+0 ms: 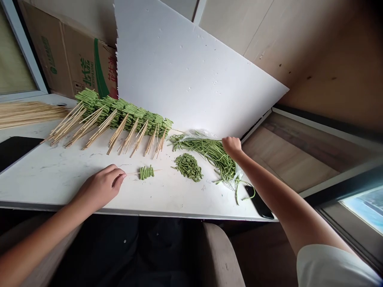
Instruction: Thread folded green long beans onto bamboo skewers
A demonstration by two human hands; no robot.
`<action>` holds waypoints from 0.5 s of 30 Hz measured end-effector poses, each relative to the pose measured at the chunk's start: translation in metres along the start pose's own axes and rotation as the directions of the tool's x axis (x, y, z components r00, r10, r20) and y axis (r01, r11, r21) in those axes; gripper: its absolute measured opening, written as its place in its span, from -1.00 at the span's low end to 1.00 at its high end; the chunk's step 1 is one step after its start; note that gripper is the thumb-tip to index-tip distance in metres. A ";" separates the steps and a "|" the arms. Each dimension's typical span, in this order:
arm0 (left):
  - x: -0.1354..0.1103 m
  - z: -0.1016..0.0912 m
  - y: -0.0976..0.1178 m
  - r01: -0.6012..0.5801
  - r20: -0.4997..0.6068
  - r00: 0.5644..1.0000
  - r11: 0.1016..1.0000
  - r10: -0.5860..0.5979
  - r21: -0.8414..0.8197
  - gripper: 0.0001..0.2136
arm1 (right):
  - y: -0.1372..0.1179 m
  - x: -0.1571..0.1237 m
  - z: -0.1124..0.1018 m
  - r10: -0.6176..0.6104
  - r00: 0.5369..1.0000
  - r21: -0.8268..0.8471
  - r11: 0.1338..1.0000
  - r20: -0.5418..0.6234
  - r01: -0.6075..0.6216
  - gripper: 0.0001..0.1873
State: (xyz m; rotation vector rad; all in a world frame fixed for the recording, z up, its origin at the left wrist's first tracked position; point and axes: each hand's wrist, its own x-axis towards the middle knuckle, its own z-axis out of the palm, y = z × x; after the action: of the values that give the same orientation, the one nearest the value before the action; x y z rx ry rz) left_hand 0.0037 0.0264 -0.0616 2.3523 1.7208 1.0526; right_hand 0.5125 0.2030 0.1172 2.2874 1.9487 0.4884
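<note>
Left hand [100,187]: on the desk [60,191], just left of the pile, its fingers [119,178] clenched around the bare end of the skewer.
Skewer [146,172]: lying nearly flat, just left of the pile, with a short row of cut green beans threaded across its middle and its tip pointing right.
Right hand [231,146]: beyond and right of the pile, its fingers [230,143] curled down at the top of the long beans; whether they are grasping or only resting there, I cannot tell.
Pile [188,167]: cut green beans in a loose heap near the middle of the desk.
Long beans [211,153]: an uncut bunch lying slantwise just beyond and right of the pile.
Bag [197,134]: clear plastic, crumpled under and around the long beans.
Row [125,119]: finished bean skewers stacked in a long slanting line beyond the pile, their bare ends fanning toward the person.
Bundle [30,113]: loose bare skewers, far left of the pile.
Phone [259,203]: black, lying face down at the desk's edge, right of the pile.
Tablet [14,151]: dark, at the desk's edge, far left of the pile.
Board [185,63]: white foam sheet leaning behind the row.
Box [72,59]: printed cardboard, behind the row, far left of the pile.
</note>
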 end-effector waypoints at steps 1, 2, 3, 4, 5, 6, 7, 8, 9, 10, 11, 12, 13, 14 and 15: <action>0.000 -0.001 0.001 0.000 0.004 1.000 1.000 0.000 0.003 -0.69 | -0.001 0.001 -0.009 -0.005 1.000 -0.009 1.000 -0.013 0.005 -0.71; 0.000 -0.002 0.002 0.000 0.008 1.000 1.000 0.000 0.004 -0.70 | -0.002 0.002 -0.018 -0.012 1.000 -0.013 1.000 -0.028 0.012 -0.71; 0.001 -0.003 0.003 0.000 0.009 1.000 1.000 0.000 0.004 -0.70 | -0.003 0.003 -0.027 -0.019 0.999 -0.009 1.000 -0.047 0.019 -0.72; 0.001 -0.004 0.004 0.001 0.010 1.000 1.000 -0.001 0.001 -0.71 | -0.004 0.003 -0.035 -0.024 0.997 0.007 1.000 -0.071 0.024 -0.73; 0.001 -0.004 0.004 0.001 0.009 1.000 1.000 -0.001 -0.003 -0.71 | -0.005 0.003 -0.043 -0.024 0.995 0.031 0.999 -0.093 0.027 -0.74; 0.001 -0.004 0.005 0.001 0.008 1.000 1.000 -0.001 -0.007 -0.71 | -0.006 0.002 -0.051 -0.022 0.993 0.062 0.998 -0.112 0.029 -0.75; 0.002 -0.004 0.004 0.001 0.006 1.000 1.000 -0.001 -0.009 -0.71 | -0.007 0.001 -0.058 -0.021 0.992 0.097 0.995 -0.127 0.033 -0.75; 0.002 -0.004 0.004 0.001 0.005 1.000 1.000 -0.001 -0.011 -0.70 | -0.008 0.000 -0.065 -0.019 0.990 0.133 0.990 -0.139 0.038 -0.74; 0.002 -0.003 0.004 -0.001 0.005 1.000 1.000 0.001 -0.010 -0.70 | -0.009 -0.002 -0.071 -0.019 0.988 0.163 0.986 -0.152 0.044 -0.73; 0.002 -0.003 0.003 -0.001 0.007 1.000 1.000 0.002 -0.008 -0.70 | -0.010 -0.004 -0.078 -0.016 0.985 0.187 0.981 -0.170 0.048 -0.73; 0.002 -0.003 0.003 -0.003 0.010 1.000 1.000 0.003 -0.005 -0.70 | -0.011 -0.006 -0.084 -0.003 0.981 0.206 0.978 -0.194 0.044 -0.73; 0.001 -0.002 0.002 -0.005 0.014 1.000 1.000 0.005 -0.001 -0.70 | -0.011 -0.008 -0.090 0.022 0.975 0.222 0.975 -0.222 0.029 -0.73; 0.001 -0.002 0.002 -0.006 0.018 1.000 1.000 0.006 0.002 -0.69 | -0.010 -0.010 -0.097 0.058 0.966 0.239 0.971 -0.252 0.004 -0.73; 0.001 -0.002 0.002 -0.007 0.021 1.000 1.000 0.007 0.005 -0.69 | -0.008 -0.012 -0.105 0.100 0.954 0.260 0.965 -0.281 -0.025 -0.74; 0.001 -0.001 0.001 -0.005 0.023 1.000 1.000 0.005 0.009 -0.69 | -0.005 -0.014 -0.113 0.144 0.940 0.287 0.957 -0.309 -0.053 -0.73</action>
State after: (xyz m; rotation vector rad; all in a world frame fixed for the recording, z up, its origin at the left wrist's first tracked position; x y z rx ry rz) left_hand 0.0042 0.0263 -0.0596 2.3659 1.7161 1.0164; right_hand 0.4717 0.1756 0.2196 2.6320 2.1776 0.6881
